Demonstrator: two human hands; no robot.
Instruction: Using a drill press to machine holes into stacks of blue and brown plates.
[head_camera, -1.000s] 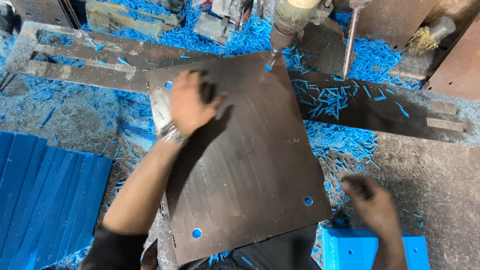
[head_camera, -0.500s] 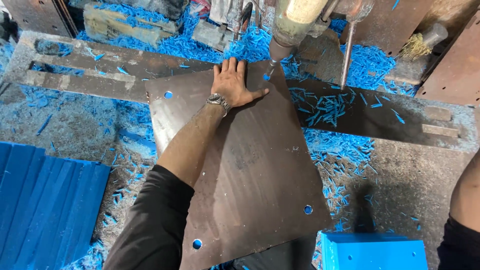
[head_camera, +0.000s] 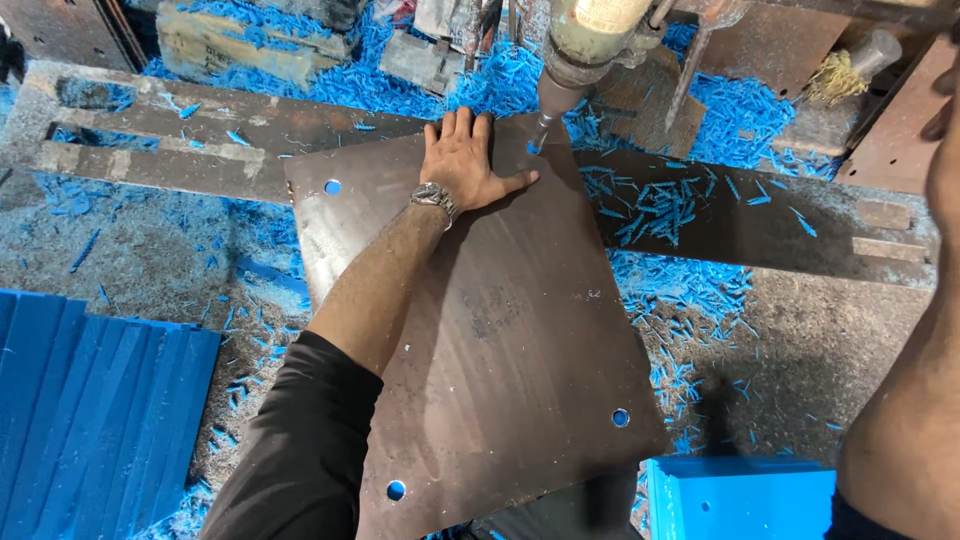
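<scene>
Brown steel plate (head_camera: 480, 330) fills the middle of the head view, lying flat and skewed across the drill bed (head_camera: 780, 225), its far corner tucked under the drill spindle (head_camera: 575, 50). I count three finished holes in it: one near the far left corner (head_camera: 332, 187), one near the near right corner (head_camera: 621, 417) and one near the near left corner (head_camera: 396, 490). Blue shows through each.

My left hand (head_camera: 465, 160) lies flat on the plate near its far edge, fingers spread and pointing away from me, thumb stretched toward the bit. It grasps nothing; it only presses down on the sheet. A metal wristwatch (head_camera: 434, 197) sits on that wrist, and a black sleeve (head_camera: 300, 450) covers the upper arm.

The drill bit (head_camera: 540, 135) stands at the plate's far right corner, its tip at or just above the surface beside my thumb; I cannot tell whether it touches. I judge that three of four corner holes are done and this last corner is the one left.

My right arm (head_camera: 900, 400) rises along the right edge of the view, reaching up out of frame, so I cannot tell what that hand is doing.

Blue shavings (head_camera: 660, 205) litter the bed. Blue sheets (head_camera: 90, 400) are stacked at the near left, and a blue block (head_camera: 740, 500) sits by the near right corner.
</scene>
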